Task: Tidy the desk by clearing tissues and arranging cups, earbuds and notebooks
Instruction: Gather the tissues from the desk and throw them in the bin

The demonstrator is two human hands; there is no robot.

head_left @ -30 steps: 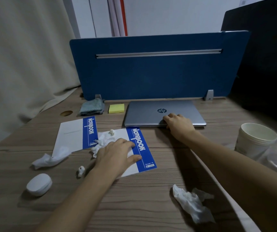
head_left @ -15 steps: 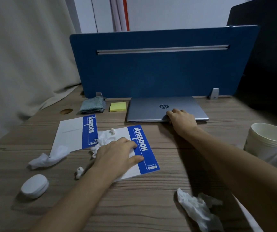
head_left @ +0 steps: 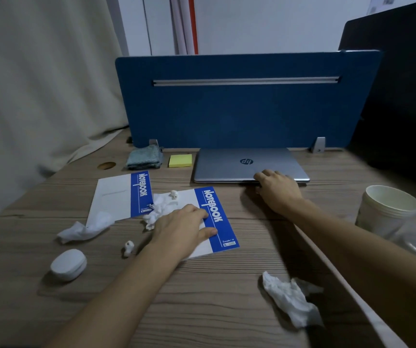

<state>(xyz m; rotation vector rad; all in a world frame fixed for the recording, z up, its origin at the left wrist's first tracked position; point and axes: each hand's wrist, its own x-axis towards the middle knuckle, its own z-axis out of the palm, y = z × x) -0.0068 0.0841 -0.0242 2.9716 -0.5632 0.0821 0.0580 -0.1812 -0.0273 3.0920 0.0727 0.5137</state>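
**Left hand sits on the near notebook, tissue just off its fingertips**

The left hand [head_left: 184,228] lies flat with fingers fairly straight on the near notebook [head_left: 218,222], pressing it to the surface [head_left: 214,297] and holding nothing. This notebook's long axis runs roughly from 11 o'clock to 5 o'clock, blue band on its right side. A crumpled tissue [head_left: 160,208] lies at about 11 o'clock from the hand, touching the notebook's far-left corner and overlapping the second notebook [head_left: 121,197]. One earbud [head_left: 173,194] rests on the near notebook at 12 o'clock from the hand; another earbud [head_left: 128,247] lies on the surface at 8 o'clock, near the earbud case [head_left: 68,264].

The right hand [head_left: 276,188] rests on the front edge of the closed laptop [head_left: 248,164], fingers loosely bent over it; whether it grips cannot be told. The cups [head_left: 387,209] stand at its 3 o'clock. Judged from this layout, the left hand is far nearer the tissue and both earbuds.
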